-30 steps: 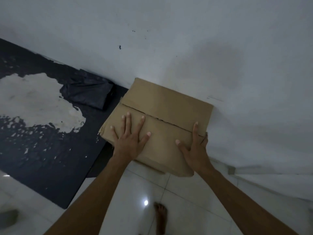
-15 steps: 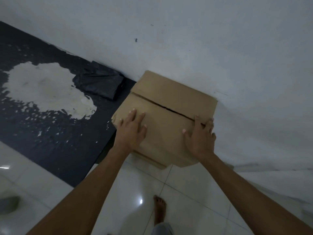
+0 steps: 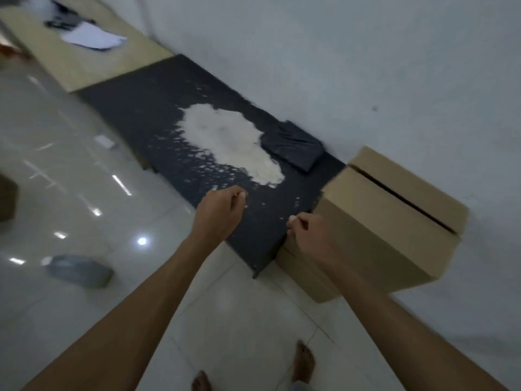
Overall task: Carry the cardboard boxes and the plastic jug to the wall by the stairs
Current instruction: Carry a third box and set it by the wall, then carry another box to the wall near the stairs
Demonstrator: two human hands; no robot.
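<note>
- Head view, looking down along both bare forearms, which reach forward from the bottom corners.
- Left hand (image 3: 218, 213): back of hand up, fingers curled loosely inward, thumb near fingertips. Grip nearly closed but holds nothing. It hovers over the near edge of the dark mat (image 3: 174, 114); no contact visible.
- Right hand (image 3: 311, 235): same loose curl, fingertips drawn toward the palm, grip empty. It sits in front of the box's left face; cannot tell whether the knuckles touch the cardboard.
- Cardboard box (image 3: 394, 218): on the floor against the white wall (image 3: 366, 66), at the right end of the mat. Top flaps shut, with a dark seam between them. A flatter cardboard piece seems to lie under it; edge blurred.
- Mat runs along the wall base and bears a large pale worn patch (image 3: 228, 139). A folded black plastic bag (image 3: 294, 145) lies on it against the wall, just left of the box.
- Beyond the mat, a light wooden board (image 3: 84, 60) with white paper (image 3: 93, 38) on it.
- Floor: glossy white tiles (image 3: 70, 179) with light reflections. A grey, blurred object (image 3: 80, 270) lies on the tiles at left; could be the plastic jug, not certain.
- Two bare feet (image 3: 304, 362) at bottom centre.
</note>
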